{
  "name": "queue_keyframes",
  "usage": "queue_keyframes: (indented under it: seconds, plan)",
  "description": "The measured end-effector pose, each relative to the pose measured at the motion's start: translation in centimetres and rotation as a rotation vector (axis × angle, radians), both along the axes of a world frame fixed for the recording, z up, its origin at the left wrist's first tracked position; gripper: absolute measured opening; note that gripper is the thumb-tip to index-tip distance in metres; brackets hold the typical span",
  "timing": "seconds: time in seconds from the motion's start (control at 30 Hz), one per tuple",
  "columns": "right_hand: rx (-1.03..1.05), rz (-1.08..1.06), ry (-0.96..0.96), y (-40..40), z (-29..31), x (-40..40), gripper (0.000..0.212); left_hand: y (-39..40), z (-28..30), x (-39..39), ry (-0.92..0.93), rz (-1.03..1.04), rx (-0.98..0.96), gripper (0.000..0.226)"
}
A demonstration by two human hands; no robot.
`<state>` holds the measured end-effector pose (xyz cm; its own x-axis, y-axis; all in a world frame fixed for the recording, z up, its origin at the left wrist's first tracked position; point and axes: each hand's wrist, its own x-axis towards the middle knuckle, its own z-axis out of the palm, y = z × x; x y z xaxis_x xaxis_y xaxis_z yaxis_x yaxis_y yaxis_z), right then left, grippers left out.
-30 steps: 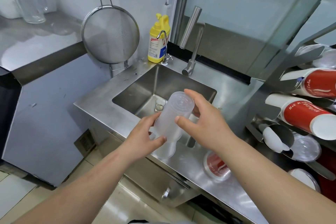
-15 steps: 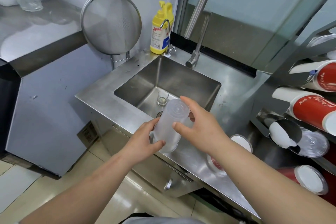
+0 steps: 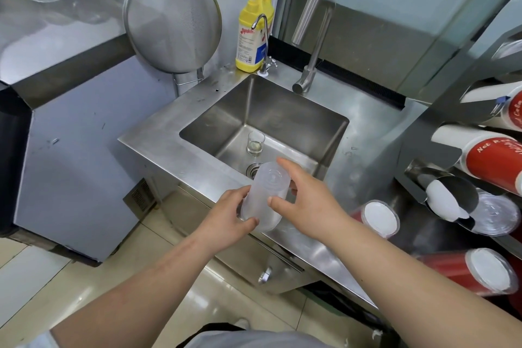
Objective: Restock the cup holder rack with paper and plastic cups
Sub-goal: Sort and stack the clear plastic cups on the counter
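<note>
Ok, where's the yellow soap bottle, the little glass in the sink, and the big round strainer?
Yellow plastic soap bottle (image 3: 252,37), head view, on its label.
Small clear glass (image 3: 255,143), head view, on its side wall.
Round metal mesh strainer (image 3: 173,20), head view, on the mesh centre.

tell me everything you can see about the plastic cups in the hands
The plastic cups look like a nested stack, frosted and translucent, with the ribbed closed bottom tilted up and away and the open end toward the counter. The left hand has a grip on the lower part; the right hand touches the upper side. It is above the sink's front edge.
</note>
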<state>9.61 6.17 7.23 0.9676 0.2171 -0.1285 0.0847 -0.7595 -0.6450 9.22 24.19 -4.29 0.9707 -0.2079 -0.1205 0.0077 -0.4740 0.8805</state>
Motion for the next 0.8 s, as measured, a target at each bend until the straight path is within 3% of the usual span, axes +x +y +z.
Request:
queue_keyframes:
  seconds: [0.8]
  plan:
    - [-0.138, 0.076, 0.012, 0.02, 0.16, 0.78, 0.074, 0.55, 0.82, 0.49, 0.012, -0.06, 0.129, 0.059]
